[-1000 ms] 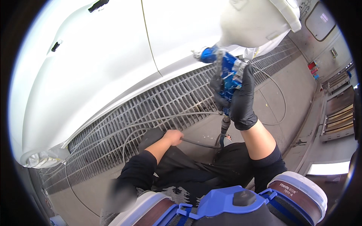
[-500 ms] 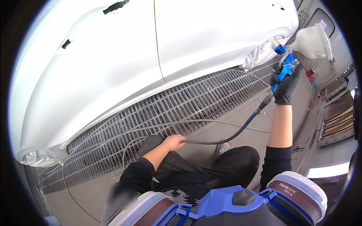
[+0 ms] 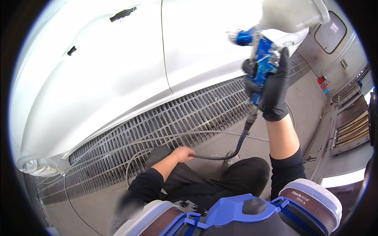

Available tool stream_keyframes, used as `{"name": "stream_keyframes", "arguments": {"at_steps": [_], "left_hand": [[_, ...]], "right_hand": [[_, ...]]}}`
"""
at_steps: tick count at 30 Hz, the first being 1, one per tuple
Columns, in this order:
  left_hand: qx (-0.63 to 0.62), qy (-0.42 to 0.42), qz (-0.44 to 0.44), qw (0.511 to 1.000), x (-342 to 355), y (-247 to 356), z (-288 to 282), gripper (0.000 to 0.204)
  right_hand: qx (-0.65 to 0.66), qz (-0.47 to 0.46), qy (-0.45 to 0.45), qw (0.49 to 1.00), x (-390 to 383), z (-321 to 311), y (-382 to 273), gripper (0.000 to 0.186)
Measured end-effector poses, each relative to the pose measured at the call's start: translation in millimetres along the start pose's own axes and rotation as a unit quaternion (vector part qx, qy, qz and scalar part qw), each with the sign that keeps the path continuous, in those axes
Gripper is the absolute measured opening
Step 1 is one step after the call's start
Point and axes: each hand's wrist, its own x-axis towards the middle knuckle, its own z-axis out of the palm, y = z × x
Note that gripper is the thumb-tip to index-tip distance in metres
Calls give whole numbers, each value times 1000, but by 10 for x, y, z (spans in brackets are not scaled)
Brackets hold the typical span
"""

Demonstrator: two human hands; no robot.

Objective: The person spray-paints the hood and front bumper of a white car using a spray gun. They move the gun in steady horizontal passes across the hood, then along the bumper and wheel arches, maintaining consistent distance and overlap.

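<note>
In the right hand [image 3: 274, 94], up and ahead of the body: blue spray gun [image 3: 264, 57]. Black-gloved fingers closed round its handle; whether the trigger is pulled cannot be told. Firm wrap probably serves to steady the weight above the grip: pale cup [image 3: 289, 16], above and to the right of the hand, at the gun's upper end. Dark hose [image 3: 214, 158] runs from below the right hand, curving left to the bare left hand [image 3: 182, 154], which is curled into a fist round it, likely to keep the slack from dragging.

Gun's long axis: near upright in view, hose end below the right hand, head above. Nozzle [image 3: 241, 38] points left of that hand, toward the white car body [image 3: 102, 82]; gap not readable. Floor grating [image 3: 173, 122] lies ahead of the left hand, car body beyond.
</note>
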Motion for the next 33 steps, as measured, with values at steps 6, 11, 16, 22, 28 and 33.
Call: {"name": "stream_keyframes", "arguments": {"at_steps": [6,11,16,22,28,33], "left_hand": [[5,-33,-11,999,11,85,-101,30],[-19,10,0,1000,-32,122,-163,30],[-38,76,38,996,-59,104,-163,30],[-49,125,57,989,-34,106,-121,30],[-53,204,78,974,-1,209,-147,29],[-68,218,83,970,-3,297,-187,28]], "right_hand": [[69,70,-156,983,102,519,156,75],[8,-22,-126,992,340,461,-44,71],[-39,-56,-18,998,396,81,-331,70],[-81,-95,116,985,420,-382,-668,67],[-168,-152,290,930,687,-432,-986,75],[-137,-86,117,980,635,-45,-1123,65]]}}
